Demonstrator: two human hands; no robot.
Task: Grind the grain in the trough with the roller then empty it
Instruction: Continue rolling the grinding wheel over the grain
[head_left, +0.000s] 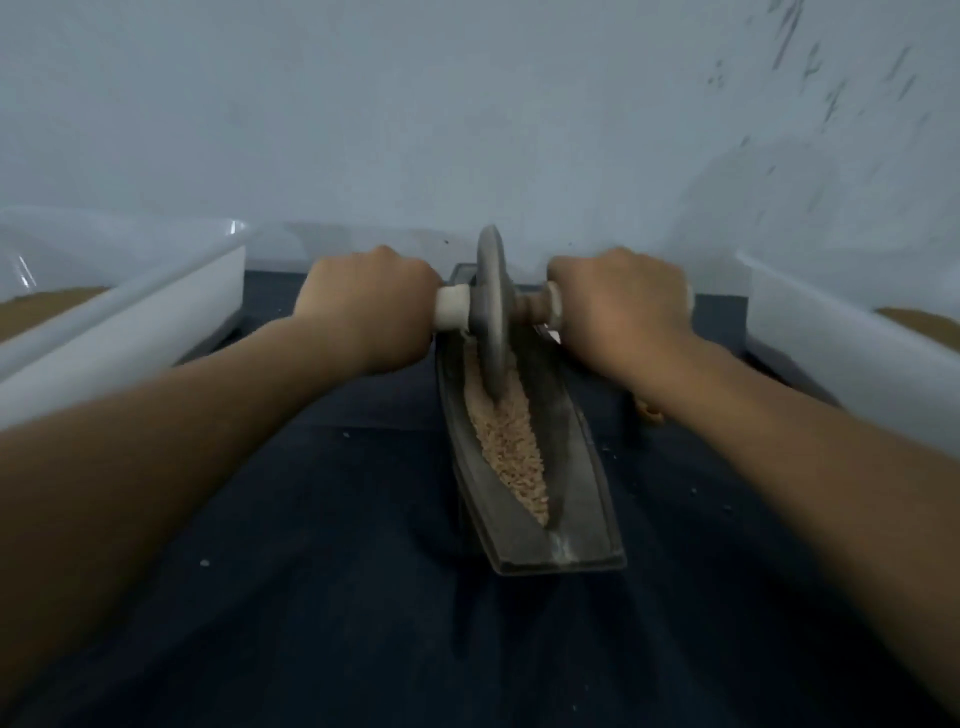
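A long dark metal trough (582, 499) lies lengthwise on the dark table, holding a strip of tan grain (511, 457). A grey disc roller (496, 312) stands upright in the far part of the trough, its lower edge in the grain. A pale axle handle runs through the disc. My left hand (369, 301) grips the left end of the handle and my right hand (621, 301) grips the right end. Both arms reach forward on either side of the trough.
A white tub (130, 332) with brown contents stands at the left, and another white tub (831, 343) with brown contents at the right. A pale wall (467, 130) rises right behind the trough. A few spilled grains (649, 410) lie beside the trough on the dark table (311, 571).
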